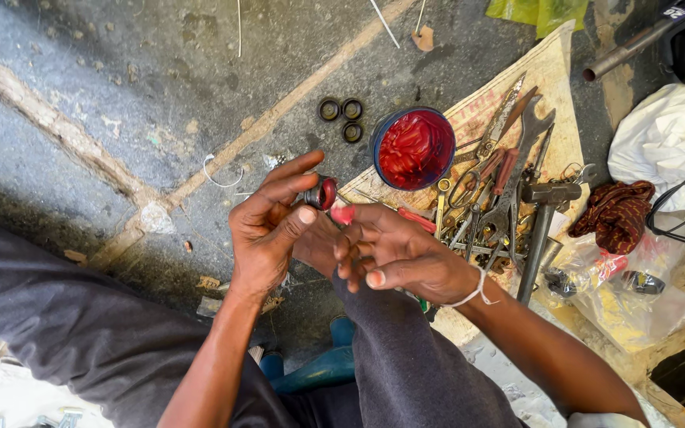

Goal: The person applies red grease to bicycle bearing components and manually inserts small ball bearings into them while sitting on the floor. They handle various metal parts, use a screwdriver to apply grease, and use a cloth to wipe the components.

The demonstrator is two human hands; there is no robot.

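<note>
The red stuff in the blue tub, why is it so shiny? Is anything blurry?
Head view: daylight glints off the wet red grease in the blue tub; the hands' edges look sharp, the left hand holding a small greased ring; the bottom-left corner looks washed out.

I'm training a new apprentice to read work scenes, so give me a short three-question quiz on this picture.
1. True or false: the left hand holds a small round metal bearing smeared with red grease.
2. How many black rubber rings lie on the concrete floor?
3. What smears the right hand's fingertip: A red grease, B white paint?

Key: 1 true; 2 three; 3 A, matching the blue round tub of red grease.
</note>
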